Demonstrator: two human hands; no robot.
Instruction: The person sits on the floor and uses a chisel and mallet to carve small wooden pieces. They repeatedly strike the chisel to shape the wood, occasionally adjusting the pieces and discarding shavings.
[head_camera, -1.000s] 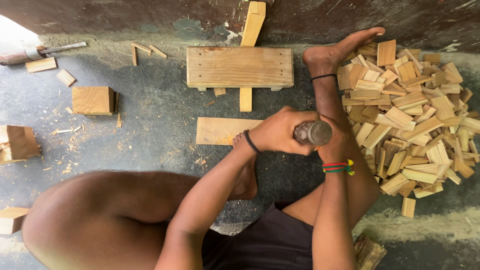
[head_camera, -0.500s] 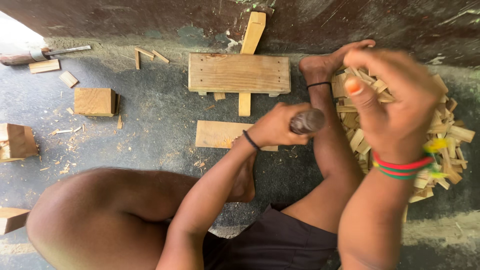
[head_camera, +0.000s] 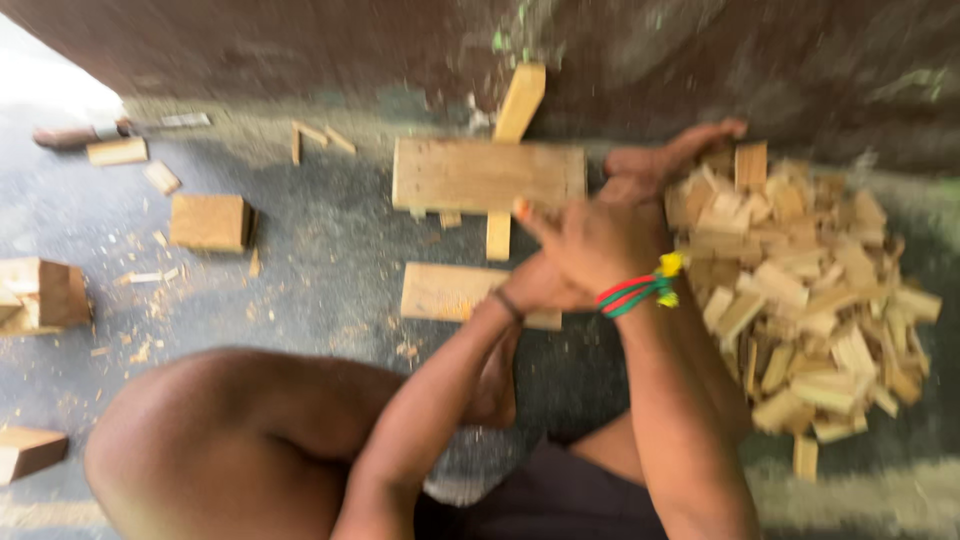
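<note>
Both hands meet over a flat board (head_camera: 440, 292) on the floor. Right hand (head_camera: 590, 245) covers left hand (head_camera: 535, 288); blur hides how their fingers are set. Wood blocks (head_camera: 800, 290) lie piled just beside them.

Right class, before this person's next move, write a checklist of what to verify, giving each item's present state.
1. Left hand grip in view: cannot tell, the right hand covers it.
2. Small flat board lies flat on the floor under the hands: ok.
3. Pile of wood offcuts close beside the right hand: ok.
4. Large board apart from both hands: ok.
5. Picture sharp enough to judge the fingers: not ok, blurred.
</note>
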